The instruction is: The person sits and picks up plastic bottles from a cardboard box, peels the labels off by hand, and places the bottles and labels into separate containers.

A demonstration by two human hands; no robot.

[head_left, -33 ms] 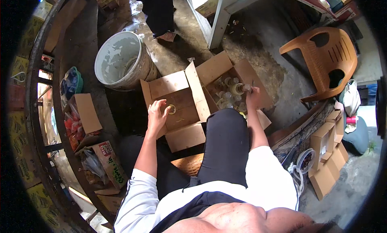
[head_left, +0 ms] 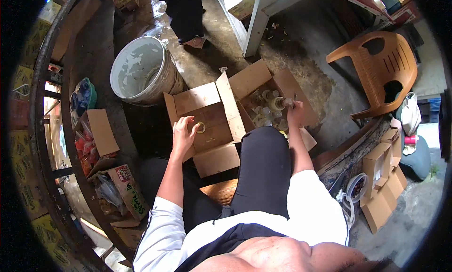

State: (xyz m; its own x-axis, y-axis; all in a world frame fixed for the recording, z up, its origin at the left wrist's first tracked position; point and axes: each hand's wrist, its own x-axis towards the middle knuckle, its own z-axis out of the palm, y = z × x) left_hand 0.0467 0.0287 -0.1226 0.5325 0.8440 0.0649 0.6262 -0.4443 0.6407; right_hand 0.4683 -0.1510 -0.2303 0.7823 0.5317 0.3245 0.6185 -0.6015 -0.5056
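Note:
My left hand [head_left: 182, 134] is over the left cardboard box [head_left: 214, 113], its fingers curled about a small round thing [head_left: 201, 127] with a yellowish rim; its kind is unclear. The box's flaps stand spread. To the right, my right hand [head_left: 295, 114] pinches the narrow end of a clear glass bottle [head_left: 278, 103], which lies tilted over the right cardboard box [head_left: 252, 80]. Inside that box are several more clear glass pieces [head_left: 265, 116], partly hidden by my knee and the flaps.
A large whitish bucket [head_left: 141, 72] stands beyond the left box. On the left are a carton of red packets [head_left: 87, 147] and another open carton [head_left: 127, 192]. A brown plastic chair [head_left: 381, 67] is at the right, with small open boxes [head_left: 379, 192] nearer me. Someone in dark clothes [head_left: 186, 13] is at the far side.

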